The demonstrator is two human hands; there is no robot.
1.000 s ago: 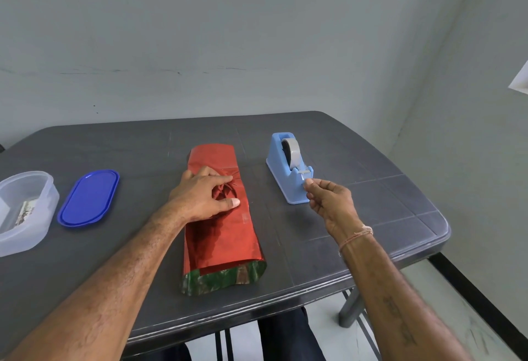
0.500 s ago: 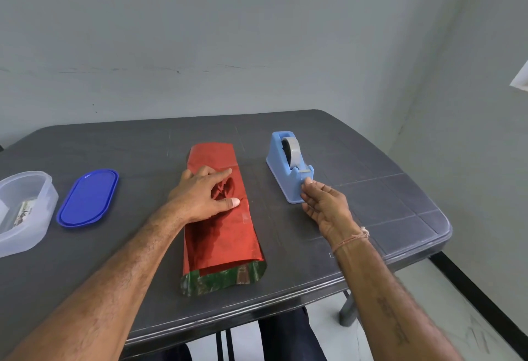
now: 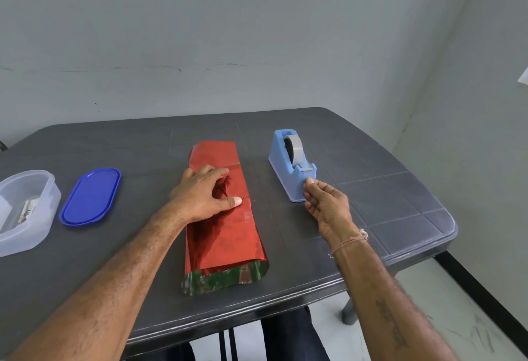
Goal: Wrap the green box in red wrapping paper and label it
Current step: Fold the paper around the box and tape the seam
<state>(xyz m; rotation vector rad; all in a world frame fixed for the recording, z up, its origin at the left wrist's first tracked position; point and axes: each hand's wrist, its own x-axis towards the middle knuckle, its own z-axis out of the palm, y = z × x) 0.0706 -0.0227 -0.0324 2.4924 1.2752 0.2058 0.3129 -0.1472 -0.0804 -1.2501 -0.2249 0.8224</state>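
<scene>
The green box lies lengthwise mid-table inside a sleeve of red wrapping paper [image 3: 225, 235]; the sleeve's green-patterned near end [image 3: 223, 277] stands open. My left hand [image 3: 200, 195] rests on top of the paper, fingers spread and thumb pressing along the seam. To the right stands a light blue tape dispenser [image 3: 291, 166] with a grey roll. My right hand [image 3: 328, 206] reaches it with relaxed fingers. Its fingertips touch the dispenser's front just under the cutter. I see no tape strip in that hand.
On the dark grey table [image 3: 385, 195], at the left, a blue oval lid [image 3: 91, 196] lies beside a clear plastic container [image 3: 24, 212] with paper items inside. The table's rounded front edge runs close below the package. Grey walls stand behind and to the right.
My right hand dropped from the cutter and spread its fingers, then came back up to the dispenser's front. My left hand stayed pressed on the red paper.
</scene>
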